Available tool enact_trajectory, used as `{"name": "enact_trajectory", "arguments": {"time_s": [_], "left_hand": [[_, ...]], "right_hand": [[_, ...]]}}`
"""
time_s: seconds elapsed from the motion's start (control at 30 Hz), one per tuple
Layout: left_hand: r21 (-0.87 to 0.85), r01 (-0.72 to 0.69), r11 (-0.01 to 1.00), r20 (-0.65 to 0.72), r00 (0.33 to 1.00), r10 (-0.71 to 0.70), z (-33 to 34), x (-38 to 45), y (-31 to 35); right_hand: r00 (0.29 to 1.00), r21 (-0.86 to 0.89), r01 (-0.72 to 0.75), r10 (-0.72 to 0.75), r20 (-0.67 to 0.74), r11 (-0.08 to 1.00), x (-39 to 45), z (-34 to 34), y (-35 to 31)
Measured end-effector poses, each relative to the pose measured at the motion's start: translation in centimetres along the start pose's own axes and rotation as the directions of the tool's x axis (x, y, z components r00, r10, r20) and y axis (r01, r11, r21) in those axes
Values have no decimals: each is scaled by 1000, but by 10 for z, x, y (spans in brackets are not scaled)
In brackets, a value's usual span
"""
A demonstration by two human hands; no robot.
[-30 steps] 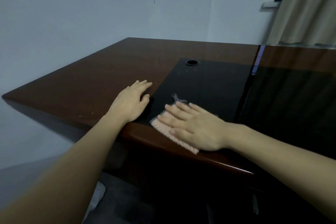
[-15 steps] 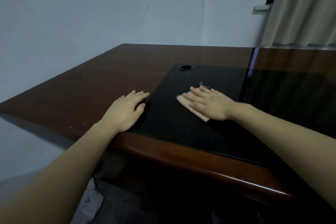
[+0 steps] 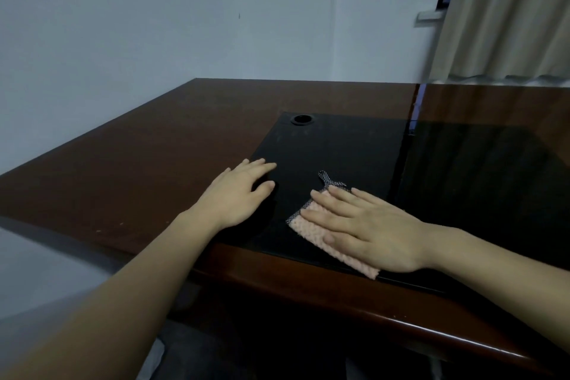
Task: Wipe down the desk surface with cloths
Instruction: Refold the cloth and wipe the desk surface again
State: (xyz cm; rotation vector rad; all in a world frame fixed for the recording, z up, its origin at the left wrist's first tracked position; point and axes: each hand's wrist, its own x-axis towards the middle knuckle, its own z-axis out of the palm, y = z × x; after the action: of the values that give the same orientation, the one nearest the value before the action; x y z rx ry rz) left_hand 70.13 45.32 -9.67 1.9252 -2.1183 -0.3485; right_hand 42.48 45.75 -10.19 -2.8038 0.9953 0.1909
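A dark brown wooden desk (image 3: 148,163) carries a black glass inlay (image 3: 339,148) in its middle. A pink cloth (image 3: 308,230) with a grey checked edge and loop lies on the inlay near the front edge. My right hand (image 3: 367,225) presses flat on the cloth with straight fingers. My left hand (image 3: 237,194) rests flat on the desk to the left of the cloth, its fingertips on the inlay's left border, holding nothing.
A round cable hole (image 3: 302,119) sits at the inlay's far left corner. A pale wall (image 3: 154,25) runs along the desk's left and far sides. A beige curtain (image 3: 509,15) hangs at the back right. The desk's rounded front edge (image 3: 370,311) runs below my hands.
My right hand slid the cloth away across the inlay, then back toward the front edge. My left hand stayed flat in place.
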Motion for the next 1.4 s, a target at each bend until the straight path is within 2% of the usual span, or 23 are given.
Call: {"name": "enact_trajectory", "arguments": {"time_s": [0.13,0.3,0.4,0.53,0.67,0.77,0.9,1.07,1.17,1.27,1.4], "left_hand": [[8,-18,1000,33,999,18,16,6,13],[27,-10,1000,5,1000,10,19,6,10],[36,-9,999,-6,1000,10,20,4,11],[48,-11,999,-5,1000,11,20,3,11],[67,-11,998,7,1000,10,20,4,11],[74,-9,997,10,1000,9,19,5,12],[69,-8,998,10,1000,7,19,4,14],[71,-5,997,-7,1000,6,20,5,12],[78,-3,997,-23,1000,5,21,5,13],[66,-24,998,-41,999,27,20,2,14],[154,-142,978,-123,979,161,17,-3,20]], "right_hand": [[993,-10,-113,113,-15,994,27,-7,31],[948,21,-316,316,-34,949,80,-22,85],[931,46,-360,362,-43,932,94,-23,89],[957,23,-287,287,-40,958,71,-18,59],[995,-61,-96,95,-17,994,5,-4,6],[1000,-6,-8,8,9,1000,-38,4,-17],[999,23,-41,41,21,999,-39,3,-3],[966,10,-256,257,-38,967,6,-5,44],[945,39,-324,325,-30,945,22,-7,48],[951,35,-306,307,-40,951,13,-5,30],[985,-38,-168,166,-40,985,-31,6,-9]]}}
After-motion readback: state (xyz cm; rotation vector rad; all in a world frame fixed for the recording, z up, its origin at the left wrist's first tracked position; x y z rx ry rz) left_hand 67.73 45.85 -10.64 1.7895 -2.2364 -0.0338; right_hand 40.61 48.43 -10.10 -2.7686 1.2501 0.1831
